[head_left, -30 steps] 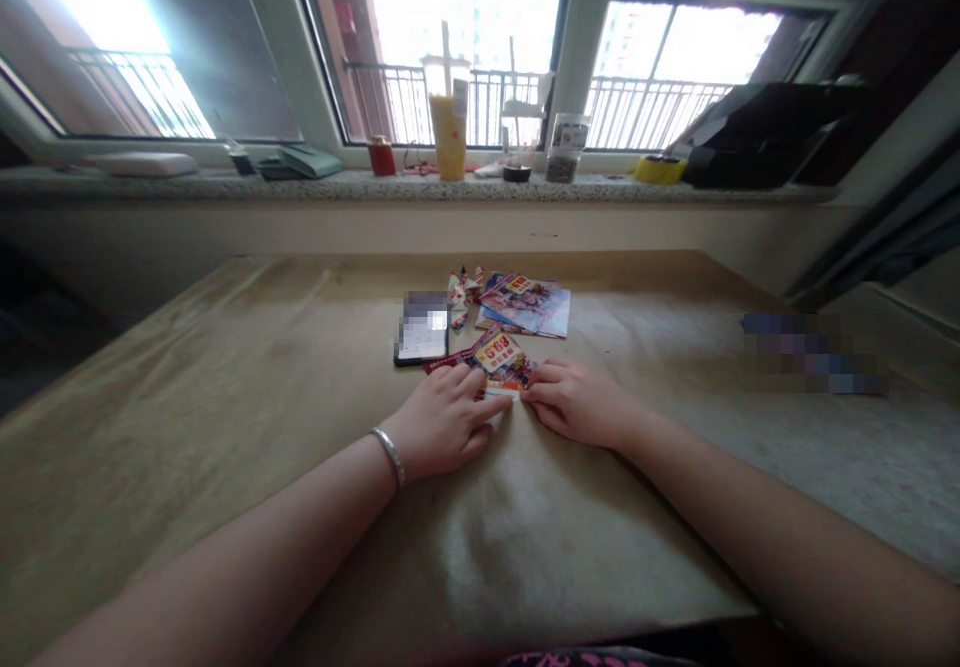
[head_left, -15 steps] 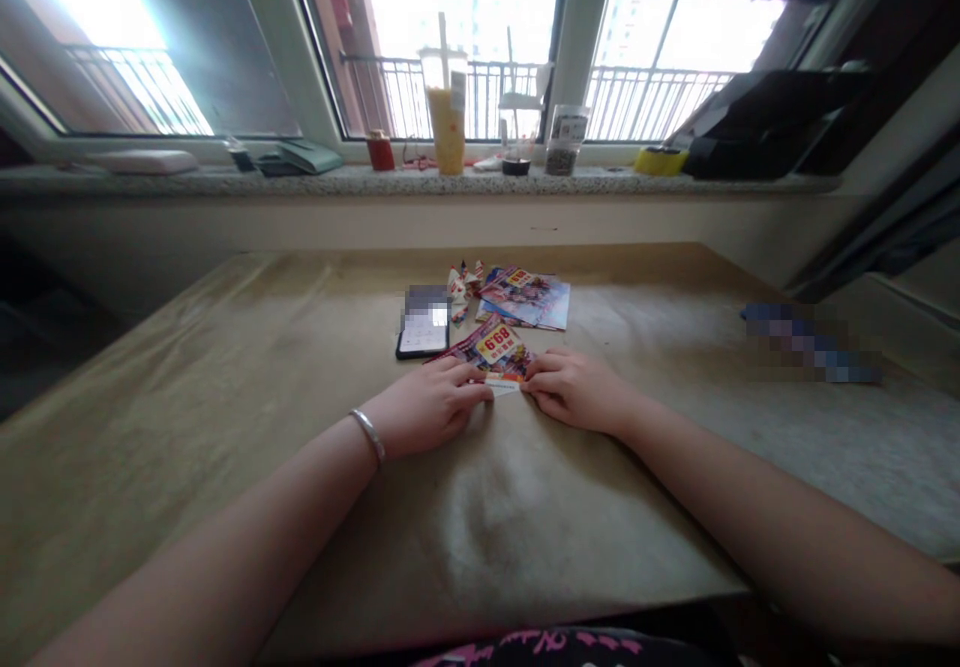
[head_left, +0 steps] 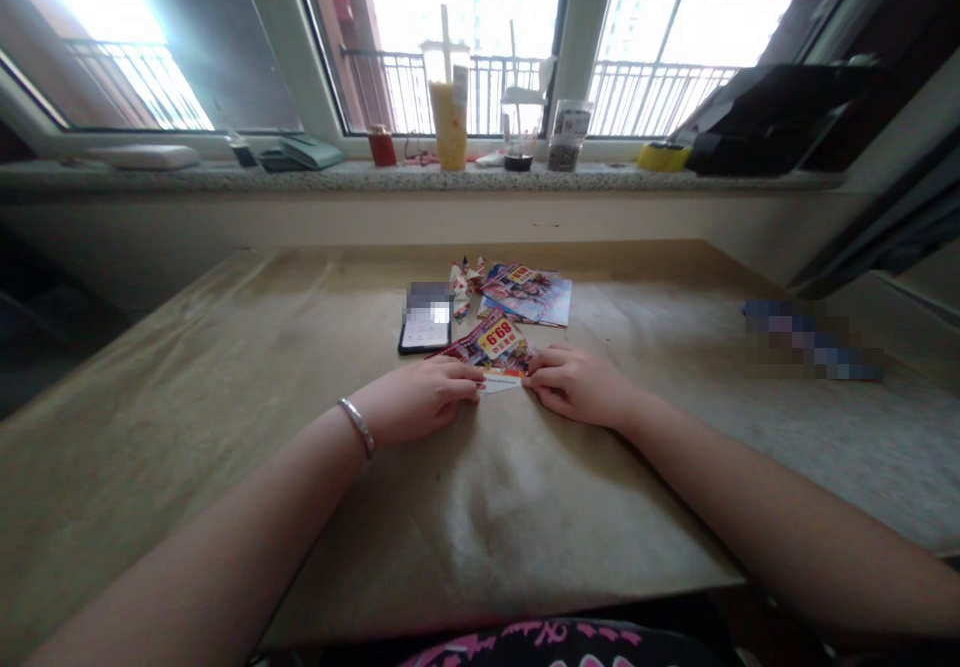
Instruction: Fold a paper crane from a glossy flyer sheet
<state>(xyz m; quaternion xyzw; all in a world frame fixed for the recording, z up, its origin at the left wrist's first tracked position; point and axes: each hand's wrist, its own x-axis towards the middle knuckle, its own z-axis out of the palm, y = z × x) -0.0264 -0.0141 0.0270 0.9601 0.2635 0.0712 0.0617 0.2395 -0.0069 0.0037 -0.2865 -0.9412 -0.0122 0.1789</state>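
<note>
A colourful printed paper sheet (head_left: 496,344) lies on the tan-covered table (head_left: 225,367) in front of me. My left hand (head_left: 420,399), with a silver bracelet at the wrist, pinches the sheet's near left edge with curled fingers. My right hand (head_left: 576,384) pinches the near right edge the same way. Both hands rest on the table, and the white near edge of the paper shows between their fingertips.
A phone (head_left: 425,318) lies just left of the sheet. Behind it are a small folded paper figure (head_left: 461,282) and a stack of printed leaflets (head_left: 529,294). A blurred item (head_left: 810,339) lies at the right. The windowsill holds a drink cup (head_left: 450,117), jars and a black case (head_left: 772,117).
Both hands have slid slightly away from me along the sheet's near edge and keep hold of it. The view has shifted a little.
</note>
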